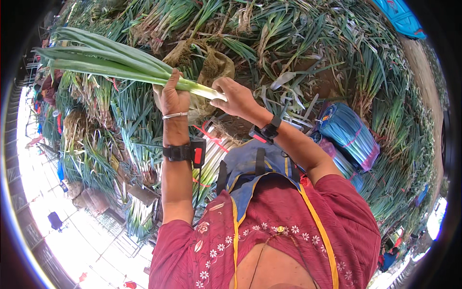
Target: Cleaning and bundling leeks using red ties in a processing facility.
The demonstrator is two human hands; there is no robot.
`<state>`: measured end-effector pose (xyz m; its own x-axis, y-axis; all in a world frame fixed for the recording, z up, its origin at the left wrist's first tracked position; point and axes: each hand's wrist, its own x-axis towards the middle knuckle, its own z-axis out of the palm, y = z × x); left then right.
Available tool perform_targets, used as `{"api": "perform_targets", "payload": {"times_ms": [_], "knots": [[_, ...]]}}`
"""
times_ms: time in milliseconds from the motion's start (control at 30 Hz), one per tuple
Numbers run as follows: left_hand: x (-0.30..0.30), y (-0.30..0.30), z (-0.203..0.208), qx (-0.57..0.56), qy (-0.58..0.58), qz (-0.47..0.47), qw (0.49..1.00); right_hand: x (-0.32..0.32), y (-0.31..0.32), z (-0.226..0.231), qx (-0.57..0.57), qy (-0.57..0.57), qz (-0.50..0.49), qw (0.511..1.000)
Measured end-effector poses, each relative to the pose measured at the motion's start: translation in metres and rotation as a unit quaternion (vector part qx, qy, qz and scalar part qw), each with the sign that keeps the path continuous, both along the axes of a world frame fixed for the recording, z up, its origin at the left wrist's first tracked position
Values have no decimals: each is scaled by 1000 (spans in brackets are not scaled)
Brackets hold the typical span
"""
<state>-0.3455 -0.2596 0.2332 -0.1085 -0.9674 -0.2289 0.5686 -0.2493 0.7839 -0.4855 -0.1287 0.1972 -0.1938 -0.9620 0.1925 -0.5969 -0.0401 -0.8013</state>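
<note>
A thick green onion [130,67] lies level in front of me, its long green leaves pointing to the far left and its white end toward the right. My left hand [174,96] is closed round the stalk where the green turns pale, thumb on top. Around the white end, my right hand [236,98] has its fingers curled and pressed together; the tip is hidden inside them. Below and behind the hands lies a tan sack [216,65], partly covered by the stalk. Closer to me, trimmed green onions [216,156] with white stems lie under red ties.
Untrimmed green onions [284,38] are heaped all round, with more piles at left [86,139]. Pale peelings [284,79] litter the ground past my right hand. Bundles wrapped in blue and pink plastic [349,132] lie at right. A blue plastic item [399,19] sits far right.
</note>
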Motion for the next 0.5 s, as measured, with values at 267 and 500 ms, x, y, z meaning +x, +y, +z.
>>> {"api": "perform_targets", "payload": {"times_ms": [267,500], "knots": [[-16,29,11,36,12,-62,997,-2,-5,0,4,-137,32,990],[-13,43,18,50,43,-239,969,0,-5,10,-55,-184,40,981]]}}
